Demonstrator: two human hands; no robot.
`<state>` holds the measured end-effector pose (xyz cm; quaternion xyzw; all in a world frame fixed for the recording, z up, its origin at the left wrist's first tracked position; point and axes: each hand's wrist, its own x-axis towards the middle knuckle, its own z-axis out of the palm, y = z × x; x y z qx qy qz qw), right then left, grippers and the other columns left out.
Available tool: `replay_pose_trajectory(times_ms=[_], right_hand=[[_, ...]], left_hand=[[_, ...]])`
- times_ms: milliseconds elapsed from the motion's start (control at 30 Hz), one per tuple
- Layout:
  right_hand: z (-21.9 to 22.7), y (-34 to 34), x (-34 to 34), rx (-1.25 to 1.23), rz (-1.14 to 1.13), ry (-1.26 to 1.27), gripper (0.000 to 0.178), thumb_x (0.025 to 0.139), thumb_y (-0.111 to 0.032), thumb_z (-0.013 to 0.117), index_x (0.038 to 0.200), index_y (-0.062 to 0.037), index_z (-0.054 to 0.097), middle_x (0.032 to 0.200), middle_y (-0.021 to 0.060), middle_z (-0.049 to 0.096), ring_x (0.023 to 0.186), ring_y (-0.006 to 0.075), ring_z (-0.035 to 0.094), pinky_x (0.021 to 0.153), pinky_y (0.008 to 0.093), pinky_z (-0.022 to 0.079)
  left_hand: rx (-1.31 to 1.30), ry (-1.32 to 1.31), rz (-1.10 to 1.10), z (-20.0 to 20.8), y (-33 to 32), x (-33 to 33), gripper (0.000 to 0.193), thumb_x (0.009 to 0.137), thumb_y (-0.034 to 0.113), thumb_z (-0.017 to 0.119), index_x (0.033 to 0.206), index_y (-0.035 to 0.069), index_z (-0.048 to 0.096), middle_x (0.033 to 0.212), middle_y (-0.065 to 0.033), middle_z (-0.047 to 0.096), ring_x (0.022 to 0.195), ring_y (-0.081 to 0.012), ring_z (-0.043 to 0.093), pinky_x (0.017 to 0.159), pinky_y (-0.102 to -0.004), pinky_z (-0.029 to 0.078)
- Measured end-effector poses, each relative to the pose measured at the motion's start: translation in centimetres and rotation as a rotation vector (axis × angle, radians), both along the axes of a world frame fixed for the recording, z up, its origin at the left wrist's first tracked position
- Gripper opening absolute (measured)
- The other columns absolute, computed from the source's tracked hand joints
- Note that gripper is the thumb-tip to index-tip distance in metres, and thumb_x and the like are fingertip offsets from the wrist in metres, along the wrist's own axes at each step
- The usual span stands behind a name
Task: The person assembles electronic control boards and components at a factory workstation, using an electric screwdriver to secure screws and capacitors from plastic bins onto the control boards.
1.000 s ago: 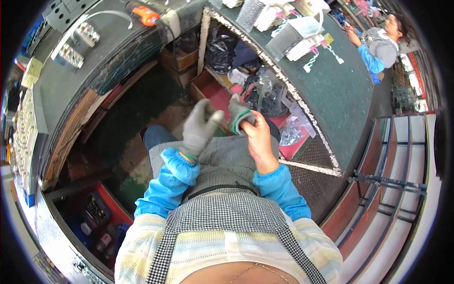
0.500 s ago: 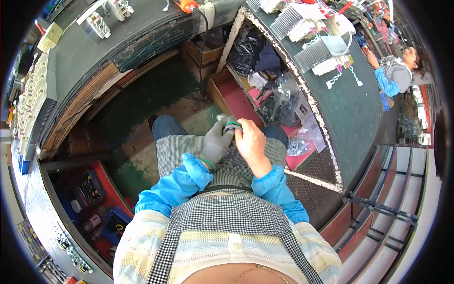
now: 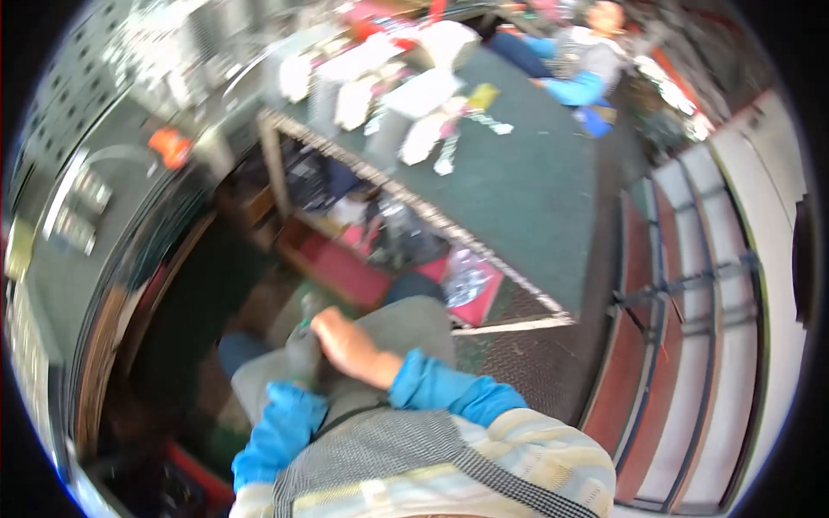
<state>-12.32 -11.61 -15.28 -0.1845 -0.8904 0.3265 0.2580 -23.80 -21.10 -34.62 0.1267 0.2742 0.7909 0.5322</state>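
Observation:
My left hand wears a grey work glove and is held over my lap. My bare right hand meets it from the right, its fingers closed. Between the hands, a small patch of grey and green shows, which looks like the green-edged cuff of a second glove. Motion blur smears the fingertips, and the right hand partly covers the left. Blue sleeve covers are on both forearms, and a checked apron lies beneath them.
A green-topped workbench at the right bears finned heat-sink units. Below it sit a red-lined drawer and plastic bags. Another bench with an orange tool stands left. Shelving is at right; a person sits beyond.
The view has swung to the right, so the benches and my hands appear farther left and blurred. My hands stay together over my lap, the right now overlapping the left more.

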Motion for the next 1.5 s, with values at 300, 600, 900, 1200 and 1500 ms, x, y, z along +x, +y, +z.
replay_pose_trajectory(times_ms=[300,600,900,1200,1500], right_hand=[[-1.3,0.1,1.3,0.147,-0.061,-0.286,0.011,0.093,-0.009,0.058,0.099,-0.0023,0.064,0.127,0.0239,0.053,0.101,0.0416,0.069,0.084,0.0493,0.06],[-6.1,3.2,0.6,-0.376,0.113,-0.859,0.023,0.09,-0.017,0.057,0.094,0.0,0.072,0.104,0.0282,0.073,0.093,0.0442,0.073,0.082,0.0574,0.058],[-3.1,2.5,2.3,-0.002,-0.158,-0.617,0.023,0.089,-0.02,0.059,0.086,-0.0031,0.075,0.091,0.0219,0.076,0.084,0.0402,0.075,0.072,0.0538,0.059],[-3.1,0.0,1.7,0.156,-0.054,-0.709,0.022,0.09,-0.02,0.056,0.085,-0.007,0.073,0.088,0.0188,0.075,0.078,0.0365,0.075,0.066,0.0517,0.058],[-1.2,1.2,1.8,0.287,-0.098,-0.606,0.015,0.087,-0.013,0.058,0.088,-0.0036,0.069,0.084,0.0199,0.07,0.077,0.038,0.072,0.067,0.0503,0.059]], left_hand=[[-0.753,0.967,0.094,13.9,2.7,-0.8,0.04,0.097,0.027,0.069,0.127,0.0,0.07,0.097,-0.0217,0.078,0.086,-0.0306,0.076,0.075,-0.0425,0.058],[-0.893,1.688,0.112,16.3,3.5,1.2,0.043,0.096,0.037,0.067,0.135,0.018,0.067,0.087,-0.0176,0.074,0.08,-0.0381,0.073,0.069,-0.0512,0.056],[-1.042,1.379,-0.177,14.9,3.4,1.4,0.056,0.091,0.048,0.065,0.129,0.008,0.068,0.111,-0.024,0.075,0.102,-0.0441,0.072,0.091,-0.0527,0.056],[-0.952,1.266,-0.104,13.7,2.4,0.0,0.05,0.092,0.046,0.062,0.111,0.001,0.073,0.107,-0.0291,0.073,0.101,-0.049,0.07,0.091,-0.0561,0.054],[-1.044,1.464,-0.21,16.0,3.7,0.6,0.037,0.091,0.042,0.063,0.106,0.01,0.074,0.1,-0.0216,0.075,0.098,-0.0448,0.071,0.086,-0.0551,0.055]])
